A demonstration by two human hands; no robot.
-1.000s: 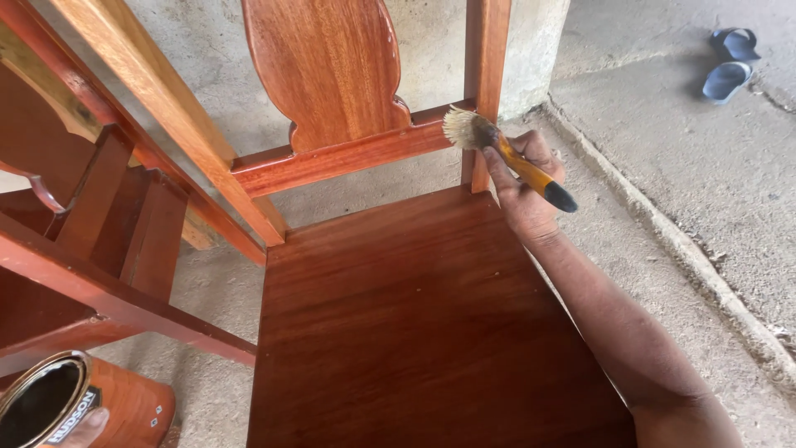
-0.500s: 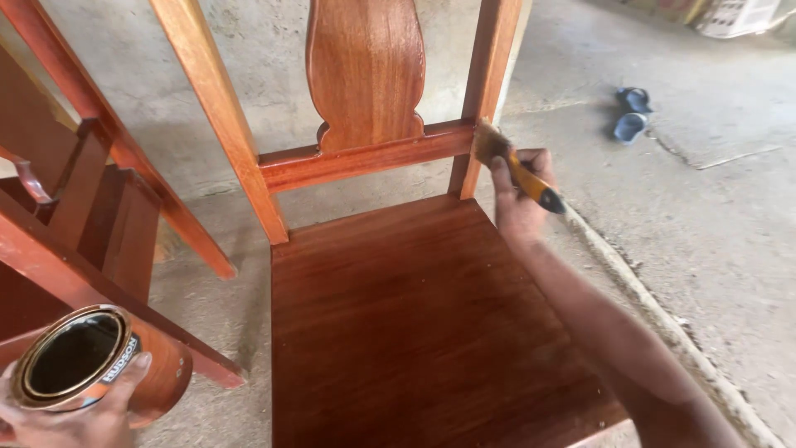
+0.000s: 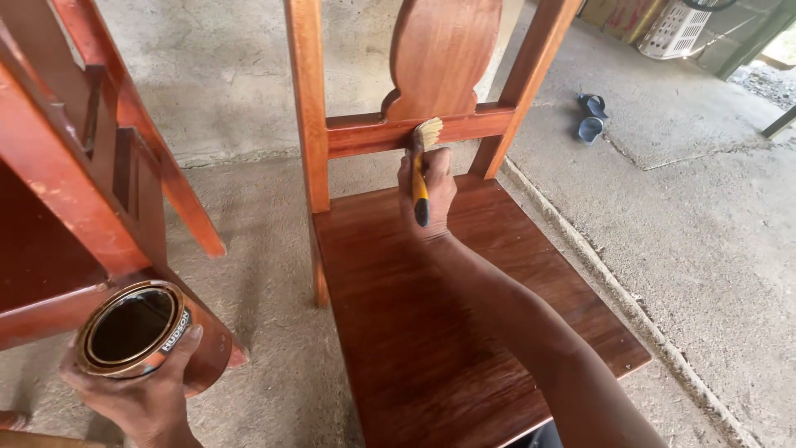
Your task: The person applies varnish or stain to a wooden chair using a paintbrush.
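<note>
The brush (image 3: 424,158) had slid left along the chair's lower back rail (image 3: 365,133) — from the right post to beneath the carved splat (image 3: 439,58) — bristles touching the wood, so the coating was advancing. The right hand (image 3: 427,195) gripped its handle; the left hand (image 3: 137,398) clasped the open varnish can (image 3: 133,328), low beside the glossy seat (image 3: 464,315).

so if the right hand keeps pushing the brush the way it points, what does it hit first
The right hand points its yellow-handled paintbrush at the reddish wooden chair's lower back rail. The bristles look already on it, so the rail comes first; exact depth is uncertain.
</note>
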